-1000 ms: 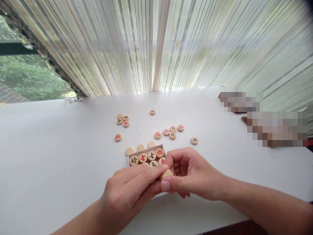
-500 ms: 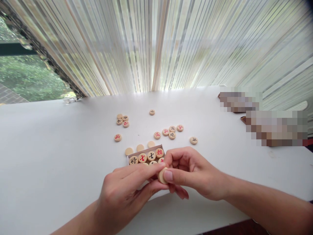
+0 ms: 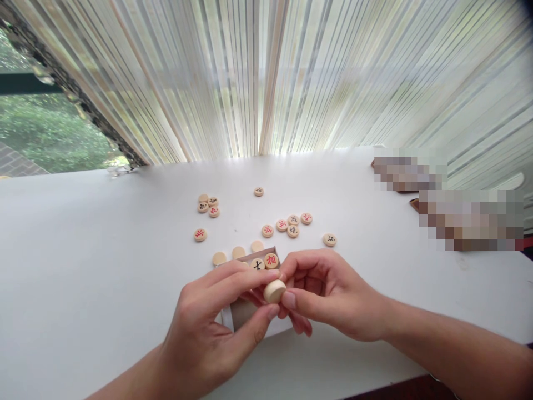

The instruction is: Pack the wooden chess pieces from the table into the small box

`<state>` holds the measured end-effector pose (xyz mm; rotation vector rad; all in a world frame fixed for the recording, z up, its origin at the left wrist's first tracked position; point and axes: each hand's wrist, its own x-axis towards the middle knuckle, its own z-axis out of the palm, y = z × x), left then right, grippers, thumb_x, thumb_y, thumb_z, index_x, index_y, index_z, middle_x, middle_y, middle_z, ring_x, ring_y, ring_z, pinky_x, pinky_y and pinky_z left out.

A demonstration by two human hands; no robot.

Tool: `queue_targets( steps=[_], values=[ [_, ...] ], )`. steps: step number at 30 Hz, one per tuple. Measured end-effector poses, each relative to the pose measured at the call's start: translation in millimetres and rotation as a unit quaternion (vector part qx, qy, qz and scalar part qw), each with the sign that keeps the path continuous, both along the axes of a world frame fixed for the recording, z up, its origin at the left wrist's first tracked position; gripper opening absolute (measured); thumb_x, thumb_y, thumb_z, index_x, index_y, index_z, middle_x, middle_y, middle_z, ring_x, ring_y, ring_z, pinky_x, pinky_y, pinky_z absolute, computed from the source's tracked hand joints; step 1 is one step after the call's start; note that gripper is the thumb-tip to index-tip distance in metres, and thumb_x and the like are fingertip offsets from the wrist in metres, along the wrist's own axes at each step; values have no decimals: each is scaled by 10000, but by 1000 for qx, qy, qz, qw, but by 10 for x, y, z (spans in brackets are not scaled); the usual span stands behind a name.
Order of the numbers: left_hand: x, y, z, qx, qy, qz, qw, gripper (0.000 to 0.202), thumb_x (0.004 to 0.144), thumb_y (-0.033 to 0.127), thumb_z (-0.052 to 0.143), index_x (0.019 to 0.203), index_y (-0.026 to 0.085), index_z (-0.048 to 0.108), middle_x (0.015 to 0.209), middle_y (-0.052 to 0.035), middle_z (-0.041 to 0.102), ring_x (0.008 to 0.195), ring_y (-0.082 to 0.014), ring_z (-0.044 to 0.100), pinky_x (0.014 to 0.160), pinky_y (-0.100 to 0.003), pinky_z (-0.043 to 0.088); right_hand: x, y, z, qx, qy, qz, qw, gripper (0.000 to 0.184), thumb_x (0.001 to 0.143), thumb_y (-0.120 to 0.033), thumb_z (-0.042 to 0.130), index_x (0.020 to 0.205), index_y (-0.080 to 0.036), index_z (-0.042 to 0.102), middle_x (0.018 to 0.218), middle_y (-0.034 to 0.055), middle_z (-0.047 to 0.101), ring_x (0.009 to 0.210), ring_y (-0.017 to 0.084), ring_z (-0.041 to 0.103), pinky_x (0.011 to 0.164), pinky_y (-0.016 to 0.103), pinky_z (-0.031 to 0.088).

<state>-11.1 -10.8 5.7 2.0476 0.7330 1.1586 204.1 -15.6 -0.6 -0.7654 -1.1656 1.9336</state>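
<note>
Disc [image 3: 274, 291] face hidden — both hands [image 3: 328, 294] cover most of box [image 3: 250, 314].

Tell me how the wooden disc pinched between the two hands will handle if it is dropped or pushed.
The wooden disc looks stiff and probably light: fingertips of the left hand and right hand alone carry it. Dropped on edge it may roll, being round; flat, like the loose discs on the table, it should sit steady.
</note>
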Motion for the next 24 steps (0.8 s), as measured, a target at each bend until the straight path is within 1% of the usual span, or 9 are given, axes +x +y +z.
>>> queue_targets(
  steps=[3,5,8,13,16,18,20,22,24],
  values=[
    [-13,15,-9,17,-1,34,999,284,902,25,740,1123,200,769,963,-48,773,827,-138,735,749,-226,622,-10,-15,3,72,-28,-40,996,204,858,-245,883,951,-145,731,726,1,692,605,94,643,596,198,561],
    [-42,33,-3,66,13,47,997,269,895,-3,726,1078,190,766,966,-51,774,848,-139,742,743,-213,618,-13,-23,-2,138,-56,-67,987,145,882,-199,836,998,-138,773,808,40,743,688,119,681,669,227,598],
    [-98,51,9,140,55,44,988,272,896,-32,717,1063,177,764,983,-51,774,830,-120,753,748,-178,621,-3,-24,-6,216,-106,-86,967,155,890,-167,803,1040,-131,803,892,84,791,766,157,715,736,270,630],
    [-144,55,-9,194,97,26,976,164,943,51,738,1049,172,769,981,-72,768,847,-143,772,792,-206,642,25,4,33,260,-176,-72,947,128,884,-184,806,1000,-129,811,859,83,802,715,156,718,690,256,629],
    [-153,77,-7,195,89,6,977,239,915,11,708,1067,189,758,979,-70,766,836,-156,759,773,-244,647,26,13,59,282,-203,-61,936,114,878,-165,781,985,-127,791,813,62,780,676,141,706,658,235,618],
    [-185,117,1,178,68,6,982,321,877,-22,655,1093,193,755,967,-71,764,822,-163,744,738,-259,635,19,3,65,322,-232,-72,915,140,857,-147,784,995,-128,773,785,41,764,650,128,689,650,222,604],
    [-246,188,-4,149,32,24,988,345,859,-26,614,1090,183,761,937,-69,757,808,-164,726,704,-259,610,1,-18,65,379,-270,-90,881,155,841,-153,801,988,-137,754,771,23,751,631,117,663,649,218,580],
    [-323,283,-34,123,-1,62,990,294,868,-13,615,1030,179,770,890,-51,753,799,-160,712,706,-263,584,-30,-44,61,432,-302,-100,844,137,847,-156,797,968,-150,733,767,11,733,628,109,628,638,216,543],
    [-392,382,-83,99,-20,117,988,229,890,13,627,952,179,773,836,-30,744,766,-147,688,705,-264,560,-75,-62,56,466,-319,-92,820,116,868,-147,767,972,-155,717,779,10,708,643,110,602,623,217,506]
  ],
)
